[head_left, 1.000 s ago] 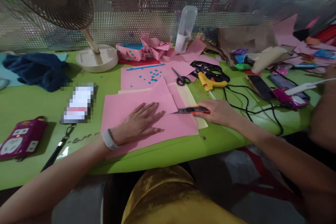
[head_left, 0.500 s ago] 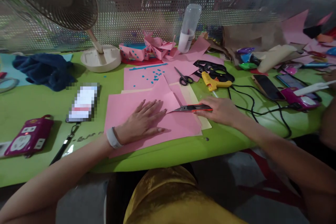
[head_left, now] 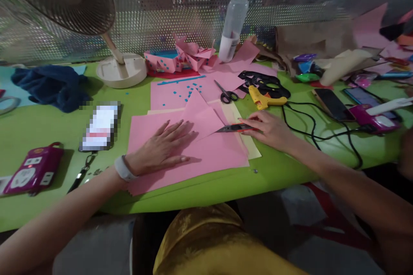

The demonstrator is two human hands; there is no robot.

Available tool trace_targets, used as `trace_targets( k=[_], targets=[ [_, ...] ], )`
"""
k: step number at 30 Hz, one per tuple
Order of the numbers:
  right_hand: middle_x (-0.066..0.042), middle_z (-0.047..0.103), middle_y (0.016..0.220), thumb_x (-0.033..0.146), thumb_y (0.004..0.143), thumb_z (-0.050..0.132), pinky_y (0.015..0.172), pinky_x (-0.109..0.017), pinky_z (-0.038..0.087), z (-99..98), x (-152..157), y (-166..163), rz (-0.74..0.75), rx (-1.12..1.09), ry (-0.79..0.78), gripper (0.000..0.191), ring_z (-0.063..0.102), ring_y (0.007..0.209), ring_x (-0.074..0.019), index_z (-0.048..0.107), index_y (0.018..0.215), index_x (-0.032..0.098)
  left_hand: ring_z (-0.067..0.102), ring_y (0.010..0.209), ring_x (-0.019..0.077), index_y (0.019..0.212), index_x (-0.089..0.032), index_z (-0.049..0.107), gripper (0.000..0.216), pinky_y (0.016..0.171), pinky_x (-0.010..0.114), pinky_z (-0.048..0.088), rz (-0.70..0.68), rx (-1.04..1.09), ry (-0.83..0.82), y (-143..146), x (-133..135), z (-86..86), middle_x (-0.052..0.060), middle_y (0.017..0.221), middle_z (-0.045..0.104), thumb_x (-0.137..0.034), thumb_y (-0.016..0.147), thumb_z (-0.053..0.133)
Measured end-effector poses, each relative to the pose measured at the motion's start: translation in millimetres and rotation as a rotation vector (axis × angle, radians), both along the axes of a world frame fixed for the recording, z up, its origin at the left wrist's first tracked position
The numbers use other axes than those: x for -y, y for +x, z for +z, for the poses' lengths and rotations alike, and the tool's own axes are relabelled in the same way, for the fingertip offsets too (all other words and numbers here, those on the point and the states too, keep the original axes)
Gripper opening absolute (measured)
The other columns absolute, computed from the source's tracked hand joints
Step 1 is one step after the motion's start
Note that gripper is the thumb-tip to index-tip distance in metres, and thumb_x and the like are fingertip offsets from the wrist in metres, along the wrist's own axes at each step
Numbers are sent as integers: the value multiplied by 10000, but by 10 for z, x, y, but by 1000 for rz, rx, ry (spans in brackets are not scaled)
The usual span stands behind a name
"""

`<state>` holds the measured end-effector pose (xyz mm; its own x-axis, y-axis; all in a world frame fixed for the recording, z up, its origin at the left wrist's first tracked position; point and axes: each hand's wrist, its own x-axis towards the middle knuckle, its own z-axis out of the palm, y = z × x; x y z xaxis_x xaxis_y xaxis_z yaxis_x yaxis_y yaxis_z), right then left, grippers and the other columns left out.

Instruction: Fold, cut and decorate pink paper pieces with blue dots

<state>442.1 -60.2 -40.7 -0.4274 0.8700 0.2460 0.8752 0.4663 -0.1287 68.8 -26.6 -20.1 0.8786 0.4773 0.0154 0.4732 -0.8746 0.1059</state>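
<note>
My left hand (head_left: 163,147) lies flat, fingers spread, on a large pink paper sheet (head_left: 206,157) at the near edge of the green table (head_left: 48,129). A folded pink flap (head_left: 201,118) rises just beyond its fingertips. My right hand (head_left: 272,129) grips a red and black utility knife (head_left: 237,128), whose blade tip points left under the flap's edge. A cream sheet (head_left: 248,144) lies under the pink paper beside my right hand.
Black scissors (head_left: 226,93), a yellow glue gun (head_left: 266,99) with black cable, a white bottle (head_left: 232,30), folded pink paper boats (head_left: 180,58), a fan base (head_left: 121,71), a blue cloth (head_left: 53,86), a pixelated phone (head_left: 100,126), a magenta power strip (head_left: 30,172) and phones (head_left: 331,104) surround the sheet.
The knife has slid a little away from me along the fold. The pink flap stands higher now. My left hand stays flat on the sheet, shifted slightly left.
</note>
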Motion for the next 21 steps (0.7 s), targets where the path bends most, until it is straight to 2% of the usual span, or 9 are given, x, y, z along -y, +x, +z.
trace_targets(
  k=[7, 13, 21],
  targets=[
    [-106, 591, 996, 497, 952, 457, 802, -381, 463, -58, -12, -95, 24, -5, 2, 455, 548, 911, -239, 607, 1307, 256, 160, 1481, 261, 1549, -324, 84, 713, 1209, 466, 86, 1, 32, -10, -79, -8, -113, 34, 1619, 116, -611, 950, 345],
    [-101, 586, 981, 492, 953, 452, 806, -381, 456, -36, 23, -67, 38, -24, -33, 431, 547, 907, -242, 641, 1261, 258, 150, 1483, 257, 1549, -299, 121, 715, 1207, 474, 90, 9, -1, -5, -80, -3, -108, 56, 1619, 106, -620, 948, 337],
    [-96, 563, 971, 484, 959, 446, 805, -365, 463, -4, 43, -212, 49, -31, -24, 431, 542, 900, -230, 628, 1282, 265, 153, 1483, 256, 1550, -298, 110, 725, 1208, 473, 87, 18, -1, 2, -78, 4, -104, 58, 1618, 114, -622, 945, 344]
  ],
)
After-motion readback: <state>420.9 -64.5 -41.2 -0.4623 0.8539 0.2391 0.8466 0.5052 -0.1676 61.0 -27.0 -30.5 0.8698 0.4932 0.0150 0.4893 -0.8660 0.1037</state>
